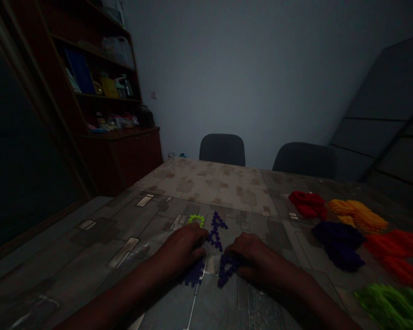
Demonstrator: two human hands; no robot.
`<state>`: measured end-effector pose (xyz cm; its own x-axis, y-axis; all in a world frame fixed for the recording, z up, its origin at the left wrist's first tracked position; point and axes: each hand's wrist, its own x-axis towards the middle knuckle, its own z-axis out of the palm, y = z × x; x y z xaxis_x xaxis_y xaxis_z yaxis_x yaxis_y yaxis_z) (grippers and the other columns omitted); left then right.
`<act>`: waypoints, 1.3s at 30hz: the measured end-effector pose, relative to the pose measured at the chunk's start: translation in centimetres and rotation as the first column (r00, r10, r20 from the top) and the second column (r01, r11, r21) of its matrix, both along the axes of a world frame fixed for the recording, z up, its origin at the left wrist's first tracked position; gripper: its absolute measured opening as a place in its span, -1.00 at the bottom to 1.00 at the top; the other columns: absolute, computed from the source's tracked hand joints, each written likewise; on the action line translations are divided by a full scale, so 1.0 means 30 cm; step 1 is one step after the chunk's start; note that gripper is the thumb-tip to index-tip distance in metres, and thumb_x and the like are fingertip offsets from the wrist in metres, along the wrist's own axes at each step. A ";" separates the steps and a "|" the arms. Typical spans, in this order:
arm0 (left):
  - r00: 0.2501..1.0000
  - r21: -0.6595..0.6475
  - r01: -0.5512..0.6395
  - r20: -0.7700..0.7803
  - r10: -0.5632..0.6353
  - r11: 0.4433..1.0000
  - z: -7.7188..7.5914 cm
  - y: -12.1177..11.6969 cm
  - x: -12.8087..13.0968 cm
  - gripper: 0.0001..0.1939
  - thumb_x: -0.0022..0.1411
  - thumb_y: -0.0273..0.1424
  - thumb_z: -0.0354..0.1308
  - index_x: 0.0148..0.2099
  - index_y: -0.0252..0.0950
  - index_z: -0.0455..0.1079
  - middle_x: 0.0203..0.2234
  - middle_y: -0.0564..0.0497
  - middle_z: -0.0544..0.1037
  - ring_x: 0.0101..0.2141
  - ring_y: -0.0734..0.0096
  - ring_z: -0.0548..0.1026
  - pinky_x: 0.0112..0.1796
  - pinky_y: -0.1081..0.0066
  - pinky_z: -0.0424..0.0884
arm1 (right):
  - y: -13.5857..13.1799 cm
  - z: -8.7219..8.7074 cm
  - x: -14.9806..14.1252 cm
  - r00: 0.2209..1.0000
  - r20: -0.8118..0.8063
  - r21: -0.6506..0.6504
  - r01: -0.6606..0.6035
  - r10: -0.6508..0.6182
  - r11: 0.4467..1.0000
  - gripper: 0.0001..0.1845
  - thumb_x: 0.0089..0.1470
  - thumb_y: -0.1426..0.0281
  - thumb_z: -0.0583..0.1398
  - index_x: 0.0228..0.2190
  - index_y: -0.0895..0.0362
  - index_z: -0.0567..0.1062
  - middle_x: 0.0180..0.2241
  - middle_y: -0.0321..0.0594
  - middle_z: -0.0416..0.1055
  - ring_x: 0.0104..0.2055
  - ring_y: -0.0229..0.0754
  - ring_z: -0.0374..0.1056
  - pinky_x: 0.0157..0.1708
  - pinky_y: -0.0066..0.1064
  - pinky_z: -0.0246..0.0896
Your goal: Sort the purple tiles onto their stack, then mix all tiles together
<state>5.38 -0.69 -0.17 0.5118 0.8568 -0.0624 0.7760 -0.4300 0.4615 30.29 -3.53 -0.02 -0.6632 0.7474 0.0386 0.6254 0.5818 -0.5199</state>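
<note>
Purple toothed pc (223, 276), lower ctr, could skid if bumped by curled R hand (251, 251); L hand (187, 243) curled too; can't tell grips.

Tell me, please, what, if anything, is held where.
Grip unclear: left hand overlaps a purple toothed piece at top, right hand a purple open-centred piece at right.

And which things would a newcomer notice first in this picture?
Probably the colourful fluffy bundles on the right of the table. Next, the left hand and right hand at front centre, close to toothed purple pieces, with a yellow-green piece just beyond the left hand.
</note>
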 end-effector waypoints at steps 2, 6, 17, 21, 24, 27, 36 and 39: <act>0.999 0.056 -0.023 -0.041 0.026 0.998 -0.004 0.018 0.023 -0.77 0.24 -0.40 0.18 -0.04 -0.24 0.43 -0.14 -0.08 0.51 -0.07 0.17 0.43 -0.06 0.25 0.32 | -0.002 0.007 0.003 1.000 0.003 -0.018 0.005 -0.005 1.000 -0.54 -0.06 0.65 0.19 -0.11 0.05 0.53 -0.15 -0.22 0.49 -0.06 -0.09 0.35 0.03 -0.26 0.14; 0.989 0.127 -0.050 -0.132 0.067 0.991 -0.009 0.040 0.070 -0.75 0.30 -0.26 0.20 -0.07 -0.31 0.42 -0.15 -0.06 0.51 -0.12 0.21 0.48 -0.08 0.14 0.39 | 0.007 0.010 0.036 0.998 0.017 -0.088 0.061 -0.060 0.994 -0.49 -0.02 0.47 0.32 0.02 0.06 0.49 -0.03 -0.15 0.46 0.04 -0.01 0.31 0.07 -0.21 0.16; 0.949 0.166 -0.090 -0.284 0.135 0.982 -0.027 0.101 0.145 -0.74 0.35 -0.25 0.17 -0.02 -0.30 0.43 -0.09 -0.06 0.53 -0.11 0.24 0.52 -0.08 0.12 0.47 | 0.047 -0.008 0.070 0.990 0.000 0.000 0.144 -0.144 0.990 -0.63 0.07 0.56 0.20 -0.06 0.12 0.52 -0.11 -0.12 0.52 -0.05 -0.07 0.39 0.00 -0.26 0.23; 0.961 0.159 -0.058 -0.257 0.098 0.986 -0.017 0.112 0.142 -0.76 0.35 -0.25 0.17 -0.07 -0.31 0.44 -0.13 -0.05 0.54 -0.14 0.26 0.53 -0.10 0.14 0.48 | 0.061 -0.020 0.082 0.987 0.015 0.041 0.161 -0.161 0.986 -0.62 0.06 0.56 0.20 -0.06 0.14 0.53 -0.12 -0.11 0.53 -0.05 -0.06 0.40 -0.02 -0.27 0.23; 0.981 0.153 0.008 -0.193 0.022 0.988 0.015 0.109 0.121 -0.78 0.36 -0.25 0.16 -0.11 -0.31 0.43 -0.21 -0.01 0.54 -0.21 0.30 0.53 -0.15 0.18 0.48 | 0.067 -0.012 0.090 0.981 0.030 0.048 0.191 -0.193 0.980 -0.64 0.09 0.53 0.19 -0.04 0.15 0.53 -0.11 -0.08 0.53 -0.05 -0.06 0.41 -0.03 -0.28 0.24; 0.988 0.139 0.134 -0.101 -0.121 0.981 0.057 0.093 0.103 -0.84 0.35 -0.31 0.15 -0.15 -0.31 0.43 -0.27 0.03 0.53 -0.27 0.34 0.51 -0.21 0.26 0.46 | 0.072 -0.001 0.096 0.977 0.021 0.048 0.210 -0.211 0.977 -0.64 0.10 0.53 0.18 -0.04 0.16 0.53 -0.10 -0.08 0.54 -0.04 -0.06 0.42 -0.02 -0.28 0.24; 0.900 0.094 0.435 -0.005 -0.436 0.896 0.078 0.003 0.164 -0.82 0.14 -0.52 0.21 -0.18 -0.24 0.46 -0.25 0.01 0.55 -0.23 0.31 0.51 -0.21 0.42 0.38 | 0.097 -0.028 0.143 0.964 0.016 0.081 0.263 -0.265 0.961 -0.65 0.11 0.49 0.16 -0.04 0.19 0.53 -0.09 -0.05 0.55 -0.04 -0.01 0.43 -0.02 -0.24 0.26; 0.898 0.106 0.438 -0.002 -0.440 0.893 0.074 0.015 0.170 -0.76 0.13 -0.56 0.18 -0.13 -0.23 0.46 -0.20 -0.03 0.54 -0.18 0.26 0.51 -0.15 0.36 0.39 | 0.103 -0.037 0.154 0.965 0.019 0.072 0.260 -0.262 0.963 -0.64 0.10 0.49 0.16 -0.05 0.17 0.54 -0.07 -0.05 0.54 -0.01 -0.01 0.43 0.01 -0.24 0.24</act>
